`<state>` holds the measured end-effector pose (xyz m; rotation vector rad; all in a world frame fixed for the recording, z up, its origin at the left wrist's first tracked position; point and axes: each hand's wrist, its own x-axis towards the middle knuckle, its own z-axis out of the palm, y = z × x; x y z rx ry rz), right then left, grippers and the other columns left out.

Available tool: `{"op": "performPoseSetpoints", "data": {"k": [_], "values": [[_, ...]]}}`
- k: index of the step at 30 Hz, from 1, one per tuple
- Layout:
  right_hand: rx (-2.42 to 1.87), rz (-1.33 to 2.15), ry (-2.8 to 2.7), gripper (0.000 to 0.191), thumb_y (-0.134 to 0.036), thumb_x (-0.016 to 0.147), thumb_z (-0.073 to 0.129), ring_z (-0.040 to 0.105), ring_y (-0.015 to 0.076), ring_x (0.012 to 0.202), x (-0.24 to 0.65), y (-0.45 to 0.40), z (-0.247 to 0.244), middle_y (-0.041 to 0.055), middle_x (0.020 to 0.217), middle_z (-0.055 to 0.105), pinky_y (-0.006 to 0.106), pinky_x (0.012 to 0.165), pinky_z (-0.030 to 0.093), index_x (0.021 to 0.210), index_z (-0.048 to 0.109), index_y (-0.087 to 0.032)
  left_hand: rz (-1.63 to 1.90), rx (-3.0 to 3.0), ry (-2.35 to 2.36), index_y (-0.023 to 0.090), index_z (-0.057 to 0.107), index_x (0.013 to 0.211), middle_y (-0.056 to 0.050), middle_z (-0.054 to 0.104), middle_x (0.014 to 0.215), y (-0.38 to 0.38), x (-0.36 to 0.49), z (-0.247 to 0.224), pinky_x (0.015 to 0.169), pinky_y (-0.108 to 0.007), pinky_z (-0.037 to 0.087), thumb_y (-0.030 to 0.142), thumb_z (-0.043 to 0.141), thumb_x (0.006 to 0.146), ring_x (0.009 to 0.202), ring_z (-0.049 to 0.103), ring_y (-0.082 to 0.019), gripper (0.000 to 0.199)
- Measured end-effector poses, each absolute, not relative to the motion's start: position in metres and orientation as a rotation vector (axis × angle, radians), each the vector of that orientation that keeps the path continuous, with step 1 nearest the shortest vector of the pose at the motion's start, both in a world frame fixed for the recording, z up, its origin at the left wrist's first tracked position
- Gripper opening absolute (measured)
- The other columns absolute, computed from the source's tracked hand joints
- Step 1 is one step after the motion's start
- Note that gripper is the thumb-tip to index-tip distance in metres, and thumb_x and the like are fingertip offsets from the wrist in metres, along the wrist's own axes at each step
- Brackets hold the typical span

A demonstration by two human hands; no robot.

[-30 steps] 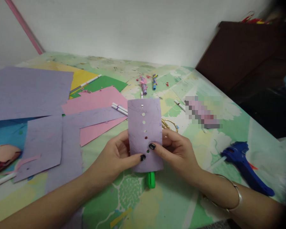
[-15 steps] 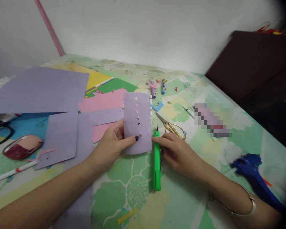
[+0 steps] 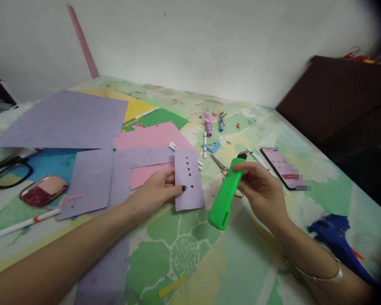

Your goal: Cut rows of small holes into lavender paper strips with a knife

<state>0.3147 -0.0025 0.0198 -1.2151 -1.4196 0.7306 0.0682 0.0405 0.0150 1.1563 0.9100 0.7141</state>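
Between thumb and fingers, my left hand [image 3: 157, 186] grips a small purple paper card [image 3: 189, 192] by its left edge. A column of several small holes runs down the card, which is raised and turned slightly. My right hand [image 3: 262, 192] is closed around a green utility knife [image 3: 225, 195], held at a slant with its black tip pointing up and away. Partly hidden behind the knife lie gold-handled scissors [image 3: 220, 163]. Purple sheets [image 3: 93, 180] and a pink sheet [image 3: 149, 135] lie beside and beyond my left hand.
A phone [image 3: 277, 167] lies right of my right hand, and a blue glue gun [image 3: 332, 233] near the right edge. Two small rolled-paper pieces stand out at the back, one purple [image 3: 208, 126]. On the left are a pink-and-maroon case [image 3: 43, 190] and black scissor handles [image 3: 11, 173].
My right hand has lifted the green utility knife off the table and tilted it up to the right. The purple card in my left hand has turned to a steeper angle.
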Motion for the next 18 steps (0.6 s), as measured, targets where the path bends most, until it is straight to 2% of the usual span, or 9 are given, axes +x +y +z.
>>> {"op": "performPoseSetpoints", "data": {"k": [2,4,8,10,12,14,15,16,18], "values": [[-1.131,0.880,-1.203,0.028,-0.016,0.076,0.074,0.056,0.0141,0.065,0.314,-0.001,0.025,-0.0021,0.079,0.061,0.028,0.057,0.045,0.099,0.065,-0.029,0.603,1.203,0.940,0.017,0.058,0.128,-0.006,0.075,0.090,0.037,0.066,0.017,0.056,-0.030,0.059,0.024,0.074,0.075,0.067,0.074,-0.022,0.056],[-1.061,1.015,-1.089,0.034,-0.020,0.072,0.077,0.056,0.0139,0.068,0.314,0.000,0.029,-0.0027,0.082,0.060,0.028,0.059,0.046,0.102,0.063,-0.030,0.513,1.243,0.972,0.020,0.049,0.139,0.000,0.070,0.073,0.032,0.062,0.017,0.043,-0.025,0.052,0.023,0.074,0.075,0.050,0.069,-0.021,0.069],[-0.999,1.247,-1.046,0.036,-0.026,0.074,0.079,0.057,0.0146,0.074,0.312,-0.003,0.029,-0.0016,0.083,0.061,0.030,0.066,0.049,0.106,0.064,-0.029,0.343,1.379,1.050,0.023,0.025,0.154,0.004,0.067,0.065,0.023,0.052,0.014,0.033,-0.023,0.043,0.031,0.073,0.077,0.041,0.064,-0.020,0.091],[-1.017,1.326,-1.078,0.034,-0.025,0.073,0.083,0.058,0.0130,0.072,0.310,-0.007,0.027,-0.0013,0.083,0.064,0.027,0.063,0.048,0.102,0.065,-0.027,0.299,1.650,1.112,0.022,0.032,0.151,0.004,0.065,0.062,0.023,0.048,0.013,0.033,-0.023,0.038,0.039,0.074,0.077,0.040,0.060,-0.019,0.088],[-1.050,1.330,-1.104,0.028,-0.026,0.074,0.085,0.058,0.0108,0.065,0.309,-0.011,0.025,-0.0018,0.078,0.067,0.023,0.058,0.047,0.096,0.066,-0.025,0.385,2.044,1.164,0.021,0.049,0.142,-0.001,0.067,0.068,0.026,0.047,0.012,0.044,-0.027,0.045,0.042,0.077,0.074,0.054,0.064,-0.022,0.077],[-1.090,1.276,-1.118,0.023,-0.032,0.077,0.084,0.054,0.0084,0.051,0.307,-0.013,0.023,-0.0047,0.062,0.063,0.020,0.048,0.041,0.091,0.067,-0.023,0.535,2.403,1.098,0.023,0.060,0.133,-0.010,0.072,0.098,0.033,0.045,0.009,0.072,-0.040,0.056,0.042,0.078,0.075,0.092,0.068,-0.032,0.064],[-1.115,1.238,-1.114,0.022,-0.035,0.078,0.083,0.049,0.0074,0.044,0.307,-0.014,0.022,-0.0063,0.054,0.058,0.020,0.042,0.036,0.087,0.067,-0.023,0.588,2.527,1.005,0.025,0.061,0.133,-0.014,0.068,0.121,0.036,0.044,0.007,0.090,-0.048,0.053,0.042,0.077,0.077,0.115,0.062,-0.037,0.061],[-1.140,1.195,-1.097,0.023,-0.039,0.079,0.082,0.044,0.0065,0.039,0.306,-0.014,0.021,-0.0075,0.049,0.054,0.020,0.038,0.032,0.083,0.067,-0.022,0.605,2.613,0.890,0.026,0.059,0.135,-0.014,0.059,0.140,0.040,0.044,0.004,0.105,-0.055,0.044,0.043,0.075,0.080,0.133,0.049,-0.040,0.060],[-1.184,1.113,-1.024,0.027,-0.041,0.077,0.083,0.038,0.0054,0.036,0.305,-0.014,0.021,-0.0077,0.047,0.051,0.020,0.035,0.028,0.075,0.066,-0.021,0.504,2.678,0.677,0.030,0.052,0.143,-0.010,0.042,0.159,0.046,0.042,-0.002,0.120,-0.059,0.023,0.045,0.070,0.087,0.150,0.027,-0.038,0.061]]}}
